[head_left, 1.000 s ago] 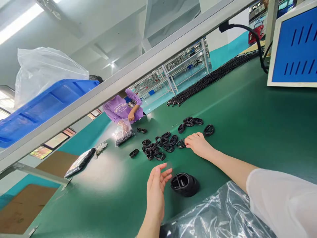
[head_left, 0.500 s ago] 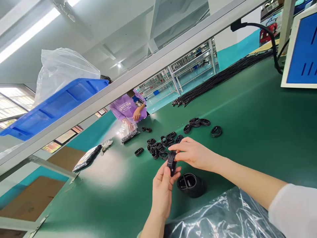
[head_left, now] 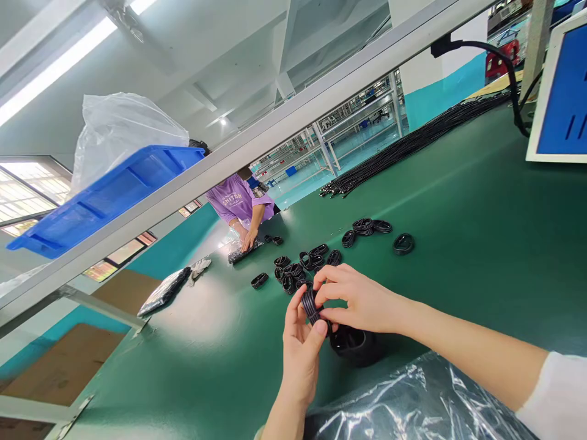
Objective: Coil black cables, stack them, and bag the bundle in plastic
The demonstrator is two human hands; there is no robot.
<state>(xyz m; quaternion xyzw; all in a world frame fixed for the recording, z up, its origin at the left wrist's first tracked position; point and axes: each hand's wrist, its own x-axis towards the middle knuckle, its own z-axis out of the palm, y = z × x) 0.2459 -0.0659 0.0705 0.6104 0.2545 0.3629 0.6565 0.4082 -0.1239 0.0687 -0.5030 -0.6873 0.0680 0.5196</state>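
Between my two hands, above the green table (head_left: 220, 360), is a coiled black cable (head_left: 311, 307). My left hand (head_left: 302, 348) grips it from below, thumb on the near side. The fingers of my right hand (head_left: 353, 299) are bent against its right side, closed on the coil. Just behind and below the hands stands a round black holder (head_left: 355, 349), partly covered by my right hand; what is inside it is hard to make out. Several more coiled cables (head_left: 293, 270) lie in a loose group beyond my fingers.
A clear plastic bag (head_left: 413, 403) lies at the near edge. Further coils (head_left: 364, 227) and a long bundle of straight cables (head_left: 413, 146) lie at the back right. Across the table a co-worker in a purple top (head_left: 243, 201) presses on a bag. A rail (head_left: 257, 143) crosses overhead.
My hands have tilted the coil and brought it slightly left, with my right fingers now lower around it. The co-worker's hands have come together on the bag.
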